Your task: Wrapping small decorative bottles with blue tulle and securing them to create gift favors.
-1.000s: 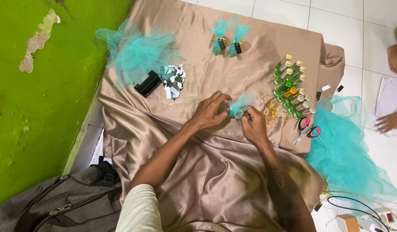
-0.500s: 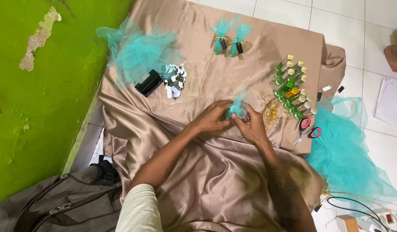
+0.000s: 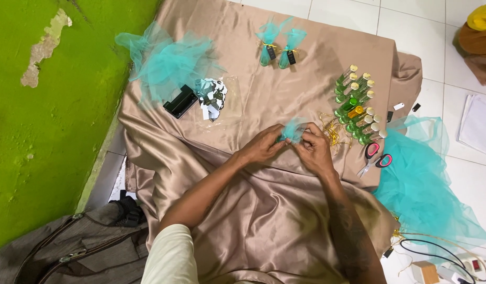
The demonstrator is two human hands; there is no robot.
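Satin cloth [image 3: 264, 210] in a tan shade covers the surface, rumpled close to the person and smoother farther off. Above it both forearms reach forward and meet. The left hand [image 3: 261, 147] and the right hand [image 3: 316, 151] are each closed with fingertips pinched on a small teal net bundle [image 3: 293, 130], held between them just over the cloth near its middle. Just right of the hands lie gold ties [image 3: 331, 131], and beyond those a cluster of small green bottles [image 3: 358, 108] with pale caps. Scissors [image 3: 374, 158] with pink handles rest at the cloth's right edge, touching a large heap of teal netting [image 3: 427, 184] that spills onto the white tile floor [image 3: 437, 63]. To the left, farther up, a black box [image 3: 181, 101] sits beside a clear bag of small tags [image 3: 214, 97], with another loose piece of teal net [image 3: 164, 60] behind them. At the far end lie two wrapped bottles [image 3: 279, 47], side by side. A green wall [image 3: 43, 131] runs along the left.
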